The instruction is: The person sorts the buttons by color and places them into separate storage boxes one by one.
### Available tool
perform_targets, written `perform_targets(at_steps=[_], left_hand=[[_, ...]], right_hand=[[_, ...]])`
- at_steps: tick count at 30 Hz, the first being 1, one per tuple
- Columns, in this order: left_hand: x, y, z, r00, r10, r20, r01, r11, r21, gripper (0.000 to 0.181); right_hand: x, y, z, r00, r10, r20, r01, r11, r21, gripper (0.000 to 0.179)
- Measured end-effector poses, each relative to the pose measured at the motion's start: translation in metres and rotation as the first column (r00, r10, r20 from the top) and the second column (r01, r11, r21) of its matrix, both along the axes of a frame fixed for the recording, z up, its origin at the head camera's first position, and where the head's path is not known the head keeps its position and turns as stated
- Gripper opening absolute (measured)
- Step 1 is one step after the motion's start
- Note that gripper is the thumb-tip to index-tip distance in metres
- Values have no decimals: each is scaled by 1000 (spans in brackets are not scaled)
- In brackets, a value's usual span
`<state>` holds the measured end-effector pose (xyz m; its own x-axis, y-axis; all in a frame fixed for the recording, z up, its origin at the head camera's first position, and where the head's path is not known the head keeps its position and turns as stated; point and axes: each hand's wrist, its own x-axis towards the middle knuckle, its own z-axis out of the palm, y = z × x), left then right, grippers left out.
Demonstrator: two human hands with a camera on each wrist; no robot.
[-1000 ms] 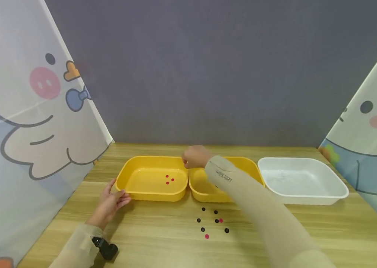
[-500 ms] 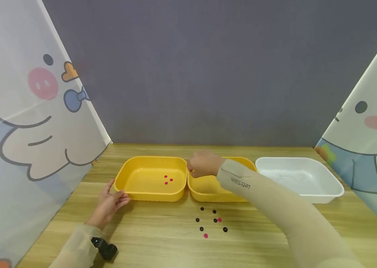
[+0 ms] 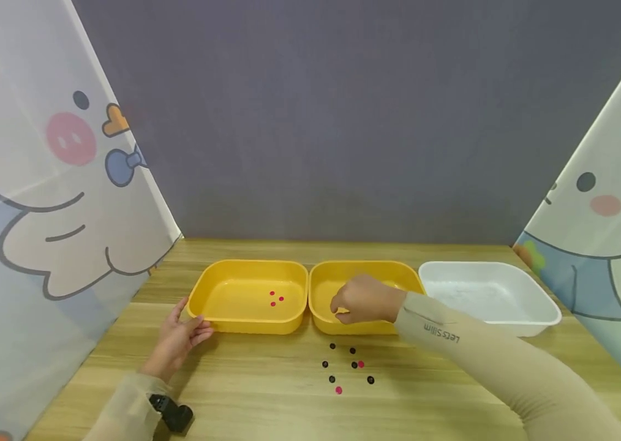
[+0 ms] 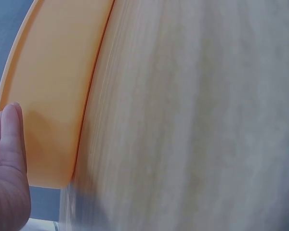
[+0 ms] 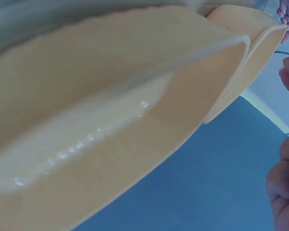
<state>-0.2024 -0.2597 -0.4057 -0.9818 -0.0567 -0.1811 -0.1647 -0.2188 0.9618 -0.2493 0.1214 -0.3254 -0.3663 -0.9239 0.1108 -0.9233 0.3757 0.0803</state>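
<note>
The left hand (image 3: 176,340), fingers parted, touches the yellow tray (image 3: 252,326) nearest the counter's (image 3: 255,392) left edge. Black and red discs (image 3: 354,365) lie this side of the right hand (image 3: 368,300), fingers loosely curled, thumb apart; its sleeve (image 3: 476,355) reads "LetsSlim".

Seen from the head camera, a person's left hand (image 3: 177,340) lies at 8 o'clock, fingers extended, forearm (image 3: 125,407) angled toward 1 o'clock; the right hand (image 3: 367,298), fingers loosely bent, hangs at 5 o'clock, its arm (image 3: 487,364) slanting toward 10.

Discs (image 3: 281,299) are lying in the left tray (image 3: 244,326) and before the middle tray (image 3: 365,267), the right tray (image 3: 487,294) standing alongside.
</note>
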Motion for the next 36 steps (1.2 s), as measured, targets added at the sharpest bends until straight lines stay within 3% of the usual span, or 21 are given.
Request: perform_targets(at_steps=[11, 18, 24, 30, 36], left_hand=[[5, -6, -2, 1000, 12, -8, -12, 1000, -27, 76], [6, -8, 0, 1000, 2, -16, -3, 999, -39, 76], [9, -7, -1, 1000, 12, 4, -12, 999, -49, 76], [8, -6, -1, 1000, 1, 0, -1, 999, -49, 76], [2, -1, 0, 1000, 1, 9, 0, 999, -52, 75]], right_hand=[[18, 22, -25, 1000, -10, 22, 11, 999, -45, 7], [20, 31, -39, 1000, 22, 4, -21, 994, -110, 8], [23, 36, -47, 998, -21, 62, 30, 988, -153, 8], [32, 39, -55, 996, -90, 26, 92, 991, -101, 6], [38, 42, -62, 974, -138, 178, 147, 988, -39, 23]])
